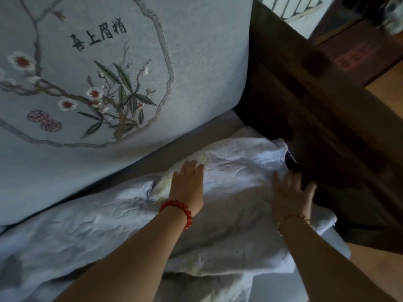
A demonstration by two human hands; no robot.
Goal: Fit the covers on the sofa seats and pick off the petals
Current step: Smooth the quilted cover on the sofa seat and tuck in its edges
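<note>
A crumpled white quilted cover (235,171) lies over the sofa seat, bunched in folds toward the left and front. My left hand (188,179), with a red bead bracelet at the wrist, presses flat on the cover near a yellowish patch (164,186). My right hand (291,192), blurred, lies with spread fingers on the cover's right edge beside the dark wooden armrest (316,118). No petals are visible.
The pale blue back cushion (109,73), embroidered with blossoms, bamboo leaves and black characters, stands behind the seat. A grey strip of seat (174,147) shows between cushion and cover. Wooden floor (386,92) and dark furniture lie to the right.
</note>
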